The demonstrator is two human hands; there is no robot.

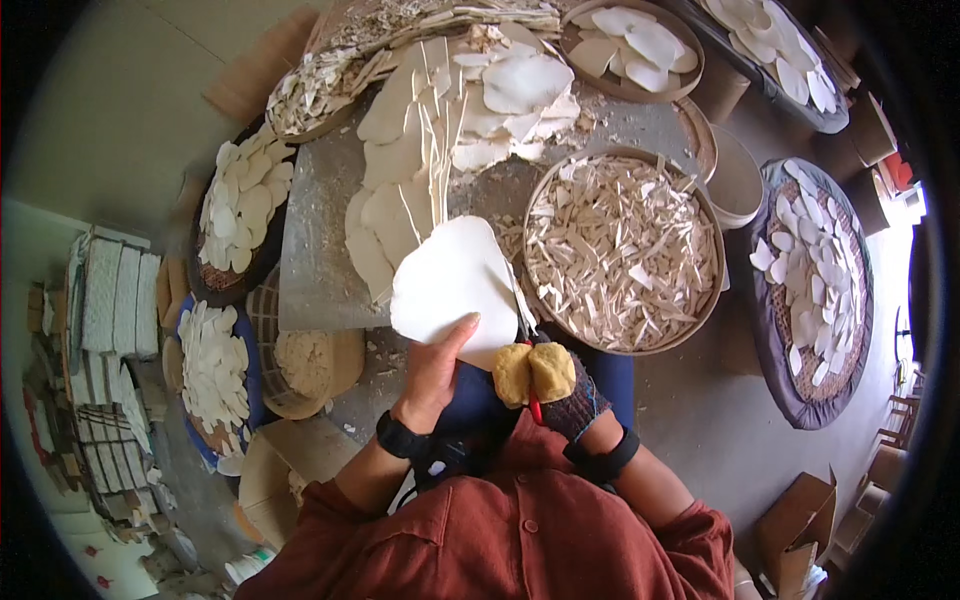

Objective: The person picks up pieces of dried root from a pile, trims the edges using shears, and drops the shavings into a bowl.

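My left hand (432, 378) is closed on the lower edge of a large, thin, cream-white slice (455, 285), its thumb lying flat on top. The slice is rounded and slightly uneven in outline. In a dark knitted glove, my right hand (588, 400) grips a pair of scissors (550, 373). Their handles are wrapped in thick yellow padding, with a bit of red showing below. The dark blades lie along the slice's right edge, and a narrow strip stands beside them. Some gloved fingers are hidden behind the padding.
Right of the slice sits a round tub (722, 250) heaped with pale offcuts. More slices (385, 215) and thin strips lie on the grey table (315, 235). Round trays of slices (815, 290) stand on both sides. A cardboard box (805, 525) is at lower right.
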